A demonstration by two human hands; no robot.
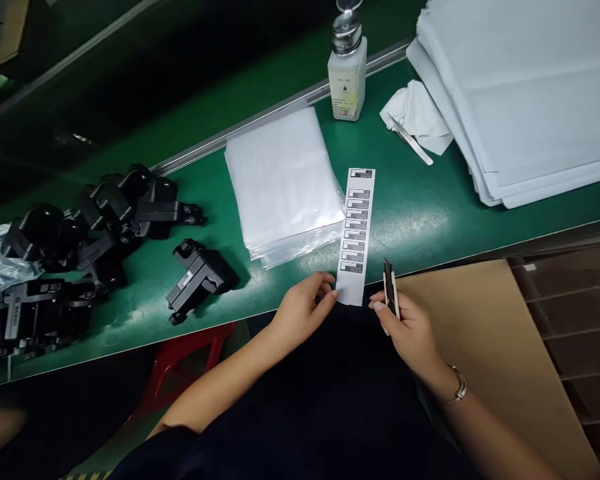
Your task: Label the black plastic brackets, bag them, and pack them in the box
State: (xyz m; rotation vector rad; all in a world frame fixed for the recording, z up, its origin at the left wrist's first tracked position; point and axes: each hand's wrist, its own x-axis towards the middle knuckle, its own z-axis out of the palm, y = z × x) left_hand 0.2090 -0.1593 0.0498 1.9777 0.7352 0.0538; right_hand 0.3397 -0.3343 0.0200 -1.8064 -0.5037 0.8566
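Observation:
A narrow white strip of labels (355, 230) with several black-and-white stickers hangs over the table's front edge at its lower end. My left hand (307, 303) has its fingers curled at the strip's lower left edge, thumb tip on the margin. To the right of the strip, my right hand (407, 327) is closed around a slim tool (391, 290) with a dark middle and pale sides, held upright; its exact kind is unclear. A stack of clear plastic bags (285, 180) lies left of the strip, touching its edge.
Black plastic devices (200, 280) stand at the left, several more heaped behind. A pump bottle (347, 80) is at the back. Tweezers (413, 141) lie on a crumpled white cloth (417, 110) beside stacked white sheets (540, 93). Cardboard (495, 333) and a red stool (185, 360) are below the table.

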